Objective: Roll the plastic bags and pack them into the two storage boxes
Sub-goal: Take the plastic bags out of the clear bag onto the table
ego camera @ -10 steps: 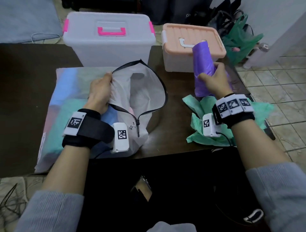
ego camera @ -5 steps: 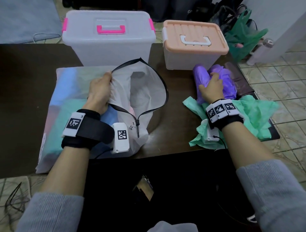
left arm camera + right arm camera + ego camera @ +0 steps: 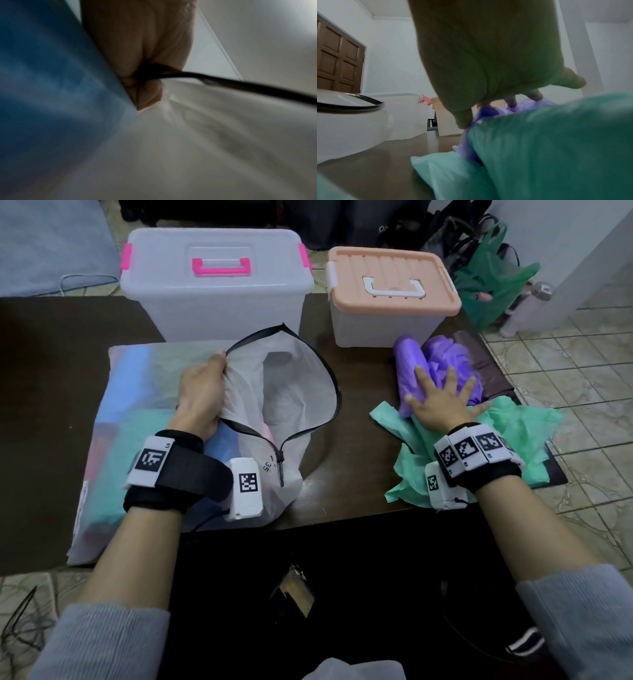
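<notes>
Table (image 3: 68, 371): dark wood, holds everything. Landmark: the clear box (image 3: 215, 285) with pink latches, at the table's far edge, lid on.

Zip bag (image 3: 144, 440): large, translucent, lying flat just in front of the clear box, coloured bags showing through it. Its black-zippered mouth (image 3: 291, 392) stands open, facing right.

Peach box (image 3: 390, 296): right of the clear box, peach lid shut, white handle on top. Neither box is open, so nothing looks packed yet.

Green bags (image 3: 513, 440): crumpled heap at the table's near right corner, well right of the clear box.

Purple bags (image 3: 442, 361): a loose bundle in front of the peach box, touching the green heap; its left part looks partly rolled.

Left hand (image 3: 202, 395): clenched on the zip bag's rim, just in front of the clear box. The left wrist view confirms fingers (image 3: 145, 94) curled round the black zipper edge, holding the mouth open.

Right hand (image 3: 442, 402): fingers spread straight, palm pressing flat on the purple bags, not grasping them.

Step in hand, as I judge it: unloading stock from the zip bag and flattening purple material for rolling. Early in the task.

Next move calls for: both hands on one purple bag, smoothed flat, rolled tight. A box lid must be unlatched before anything goes in.
</notes>
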Demonstrator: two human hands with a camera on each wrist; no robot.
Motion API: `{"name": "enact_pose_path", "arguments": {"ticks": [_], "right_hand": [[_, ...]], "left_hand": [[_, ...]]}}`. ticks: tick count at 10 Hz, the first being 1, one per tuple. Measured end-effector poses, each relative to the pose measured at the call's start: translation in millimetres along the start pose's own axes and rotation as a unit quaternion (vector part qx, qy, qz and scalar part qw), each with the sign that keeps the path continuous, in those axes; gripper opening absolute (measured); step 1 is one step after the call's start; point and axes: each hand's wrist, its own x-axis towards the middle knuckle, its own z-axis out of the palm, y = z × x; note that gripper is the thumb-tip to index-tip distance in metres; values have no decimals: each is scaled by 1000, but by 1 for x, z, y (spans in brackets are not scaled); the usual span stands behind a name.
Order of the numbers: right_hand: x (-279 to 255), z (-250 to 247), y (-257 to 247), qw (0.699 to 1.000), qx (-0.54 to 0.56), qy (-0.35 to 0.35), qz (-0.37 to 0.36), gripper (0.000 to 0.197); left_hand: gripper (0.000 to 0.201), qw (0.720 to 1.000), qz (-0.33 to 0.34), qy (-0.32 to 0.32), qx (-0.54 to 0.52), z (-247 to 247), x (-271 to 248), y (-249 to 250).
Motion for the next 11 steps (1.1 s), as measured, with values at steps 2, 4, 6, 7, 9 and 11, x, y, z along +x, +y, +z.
{"name": "enact_pose_path", "arguments": {"ticks": [2, 4, 6, 7, 9, 11], "right_hand": [[-6, 15, 10, 999, 40, 6, -15, 62], [-14, 26, 8, 997, 6, 73, -32, 57], [-14, 28, 7, 997, -12, 71, -31, 57], [-16, 28, 6, 997, -14, 72, -32, 57], [-16, 28, 5, 997, -17, 73, -34, 56], [-16, 28, 5, 997, -25, 69, -32, 56]], "left_hand": [[40, 950, 157, -10, 271, 25, -26, 7], [42, 919, 163, -105, 343, 41, -55, 22], [51, 899, 69, 129, 412, -42, -46, 26], [61, 897, -96, 147, 406, -75, -43, 7], [61, 895, -131, 193, 381, -80, -42, -7], [46, 883, -56, 187, 426, -55, -59, -15]]}}
